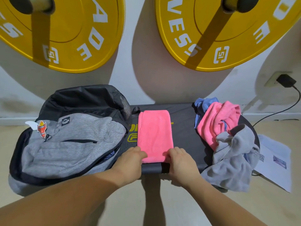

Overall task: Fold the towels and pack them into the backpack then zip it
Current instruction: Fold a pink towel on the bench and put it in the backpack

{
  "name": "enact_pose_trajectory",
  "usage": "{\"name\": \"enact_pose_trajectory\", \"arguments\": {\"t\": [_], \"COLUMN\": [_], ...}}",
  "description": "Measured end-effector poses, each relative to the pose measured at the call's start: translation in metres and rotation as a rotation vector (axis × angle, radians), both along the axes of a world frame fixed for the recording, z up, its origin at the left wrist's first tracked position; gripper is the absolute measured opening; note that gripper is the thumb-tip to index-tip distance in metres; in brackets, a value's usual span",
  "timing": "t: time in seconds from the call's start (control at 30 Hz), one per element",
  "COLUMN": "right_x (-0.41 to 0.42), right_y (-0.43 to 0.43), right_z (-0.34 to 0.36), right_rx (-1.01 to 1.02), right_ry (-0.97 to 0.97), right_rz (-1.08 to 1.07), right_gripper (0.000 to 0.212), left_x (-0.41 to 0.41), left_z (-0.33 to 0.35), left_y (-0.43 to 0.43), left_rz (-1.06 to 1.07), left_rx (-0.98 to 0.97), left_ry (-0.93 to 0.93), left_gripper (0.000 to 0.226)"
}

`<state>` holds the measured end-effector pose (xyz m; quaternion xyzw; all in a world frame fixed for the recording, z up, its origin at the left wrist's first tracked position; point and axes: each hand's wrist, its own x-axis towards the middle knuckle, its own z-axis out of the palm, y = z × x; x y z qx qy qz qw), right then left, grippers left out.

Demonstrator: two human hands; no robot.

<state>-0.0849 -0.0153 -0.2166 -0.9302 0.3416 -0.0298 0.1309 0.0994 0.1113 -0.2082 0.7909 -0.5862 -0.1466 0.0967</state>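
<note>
A pink towel (154, 134) lies folded into a long strip on the dark bench (184, 132). My left hand (130, 162) and my right hand (180, 162) hold its near corners, fingers curled over the edge. A grey and black backpack (73, 141) lies on the left end of the bench, its main zip open along the near side. At the right end sits a loose heap: a second pink towel (216, 123), a blue towel (203, 103) under it, and a grey towel (232, 159) hanging over the bench's corner.
Two yellow weight plates (68, 33) (219, 33) hang on the wall behind the bench. A black charger (285, 80) is plugged into a wall socket at the right, its cable running down. A sheet of paper (275, 159) lies on the floor by the right end.
</note>
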Motion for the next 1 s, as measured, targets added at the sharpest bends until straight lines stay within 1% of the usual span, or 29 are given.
{"name": "enact_pose_trajectory", "arguments": {"t": [0.07, 0.1, 0.17, 0.23, 0.27, 0.33, 0.4, 0.43, 0.5, 0.53, 0.57, 0.63, 0.7, 0.8, 0.87, 0.93, 1.0], "right_x": [0.001, 0.001, 0.001, 0.003, 0.005, 0.007, 0.008, 0.008, 0.008, 0.007, 0.007, 0.002, -0.007, -0.017, -0.016, -0.012, -0.007], "right_y": [0.0, 0.0, -0.001, -0.006, -0.008, -0.012, -0.014, -0.014, -0.012, -0.009, -0.007, -0.004, -0.002, -0.002, -0.005, -0.007, -0.009], "right_z": [0.006, 0.006, 0.008, 0.01, 0.011, 0.013, 0.013, 0.012, 0.007, 0.004, -0.001, -0.014, -0.024, -0.029, -0.028, -0.027, -0.025], "right_rx": [0.22, 0.318, 0.484, 0.599, 0.642, 0.681, 0.633, 0.577, 0.364, 0.217, 0.068, -0.156, -0.274, -0.259, -0.224, -0.175, -0.144], "right_ry": [-0.028, -0.073, -0.179, -0.258, -0.28, -0.274, -0.257, -0.251, -0.173, -0.131, -0.133, -0.147, -0.196, -0.235, -0.224, -0.194, -0.167], "right_rz": [-0.147, -0.219, -0.356, -0.46, -0.509, -0.58, -0.577, -0.553, -0.431, -0.348, -0.265, -0.086, 0.03, 0.098, 0.081, 0.055, 0.004], "right_gripper": [0.014, 0.009, 0.003, 0.008, 0.014, 0.025, 0.029, 0.028, 0.025, 0.023, 0.021, 0.02, 0.021, 0.016, 0.014, 0.016, 0.018], "left_x": [-0.001, -0.001, 0.0, 0.002, 0.003, 0.004, 0.003, 0.001, -0.008, -0.011, -0.014, -0.012, -0.006, 0.003, 0.006, 0.009, 0.013], "left_z": [-0.001, -0.001, -0.005, -0.008, -0.008, -0.007, 0.001, 0.006, 0.015, 0.017, 0.018, 0.018, 0.015, 0.007, 0.002, 0.0, 0.0], "left_y": [0.0, -0.001, -0.003, -0.005, -0.007, -0.008, -0.005, -0.005, -0.005, -0.004, -0.004, -0.004, -0.001, 0.001, 0.001, 0.001, 0.002], "left_rz": [0.24, 0.341, 0.474, 0.535, 0.537, 0.475, 0.316, 0.179, -0.135, -0.225, -0.252, -0.256, -0.242, -0.23, -0.205, -0.177, -0.151], "left_rx": [-0.032, -0.032, -0.013, -0.009, -0.013, -0.025, -0.06, -0.079, -0.05, -0.013, 0.035, 0.078, 0.049, 0.008, -0.037, -0.079, -0.082], "left_ry": [0.289, 0.408, 0.557, 0.598, 0.561, 0.396, 0.197, 0.072, -0.171, -0.233, -0.261, -0.261, -0.207, -0.148, -0.103, -0.038, 0.011], "left_gripper": [0.016, 0.012, 0.013, 0.012, 0.012, 0.013, 0.014, 0.015, 0.026, 0.029, 0.029, 0.022, 0.013, 0.013, 0.017, 0.023, 0.028]}}
